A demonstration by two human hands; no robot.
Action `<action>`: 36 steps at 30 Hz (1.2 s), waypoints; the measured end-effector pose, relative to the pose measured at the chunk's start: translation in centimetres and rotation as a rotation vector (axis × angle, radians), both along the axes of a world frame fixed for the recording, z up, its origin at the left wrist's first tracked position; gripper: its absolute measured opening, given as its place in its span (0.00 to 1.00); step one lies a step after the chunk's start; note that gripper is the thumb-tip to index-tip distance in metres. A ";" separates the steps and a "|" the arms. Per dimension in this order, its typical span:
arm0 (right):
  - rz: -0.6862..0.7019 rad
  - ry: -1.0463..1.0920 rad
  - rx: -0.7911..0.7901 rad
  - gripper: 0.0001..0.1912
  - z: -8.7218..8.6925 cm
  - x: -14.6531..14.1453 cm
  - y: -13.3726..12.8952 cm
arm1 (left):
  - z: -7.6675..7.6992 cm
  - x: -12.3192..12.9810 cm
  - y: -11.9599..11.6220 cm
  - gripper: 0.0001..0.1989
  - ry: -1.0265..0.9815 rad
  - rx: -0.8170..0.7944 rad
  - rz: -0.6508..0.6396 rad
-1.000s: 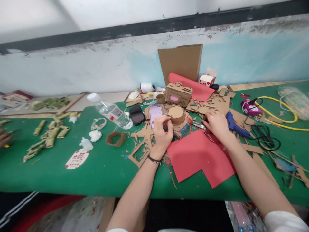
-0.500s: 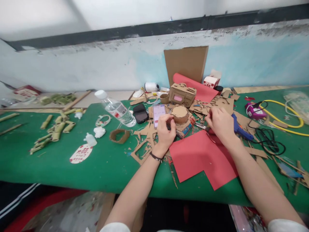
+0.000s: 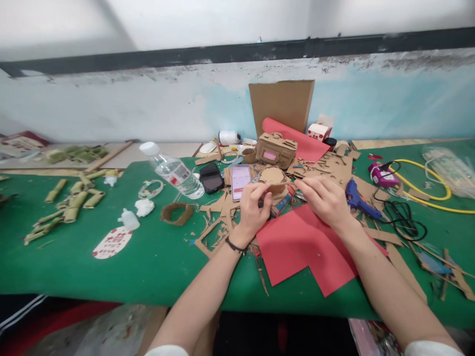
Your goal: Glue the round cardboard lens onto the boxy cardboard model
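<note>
My left hand [image 3: 254,210] grips the near edge of a round cardboard piece [image 3: 272,175] that rests on cardboard scraps on the green table [image 3: 156,257]. My right hand [image 3: 326,200] lies over the far edge of a red paper sheet [image 3: 308,242], fingers pointing left and nearly touching the round piece. Its back faces me, so anything under the palm is hidden. A phone with a lit screen [image 3: 239,181] lies just left of the round piece. Behind that piece stands a cardboard model camera [image 3: 275,148].
A water bottle [image 3: 172,170] lies tilted beside a black phone [image 3: 211,179]. A cardboard ring [image 3: 177,212] and bamboo pieces [image 3: 70,202] sit to the left. To the right are a blue glue gun [image 3: 358,198], a black cord [image 3: 403,220], a yellow hose [image 3: 426,185] and cardboard strips.
My right hand has moved left from beside the glue gun toward the round cardboard piece. My left hand stays on that piece. The view has shifted slightly.
</note>
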State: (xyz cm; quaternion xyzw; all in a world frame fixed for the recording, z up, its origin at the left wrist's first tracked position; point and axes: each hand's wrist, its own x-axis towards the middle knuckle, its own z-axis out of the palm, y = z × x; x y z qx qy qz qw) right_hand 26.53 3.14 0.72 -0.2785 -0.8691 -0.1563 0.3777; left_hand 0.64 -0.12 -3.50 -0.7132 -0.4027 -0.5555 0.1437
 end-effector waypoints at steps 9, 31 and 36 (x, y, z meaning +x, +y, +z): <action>0.115 -0.075 0.129 0.22 0.5 -1.2 -0.9 | 0.0 -0.2 0.0 0.11 0.011 -0.040 -0.075; 0.126 -0.036 0.017 0.18 -0.3 -1.8 -0.9 | 1.2 0.0 -0.5 0.08 0.167 -0.068 -0.156; 0.059 -0.098 0.097 0.12 -0.1 -1.8 -0.9 | 1.8 -0.5 -0.5 0.07 0.220 -0.043 -0.162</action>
